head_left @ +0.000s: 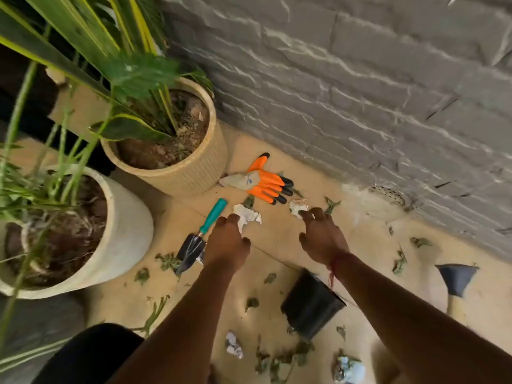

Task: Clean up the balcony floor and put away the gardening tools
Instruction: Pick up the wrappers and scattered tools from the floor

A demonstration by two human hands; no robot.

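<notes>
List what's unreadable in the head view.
All head view.
1. Left hand on crumpled paper: its back hides whether fingers pinch.
2. Trowel blade: edge behind left hand.
3. Black pot: right forearm covers one corner; inside unseen.
4. Glove logo: too small.

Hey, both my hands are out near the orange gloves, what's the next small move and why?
Probably close the left hand on the white paper wad: its fingers touch it but grip nothing yet. The right hand, spread open, is almost at the second wad and could follow.
</notes>
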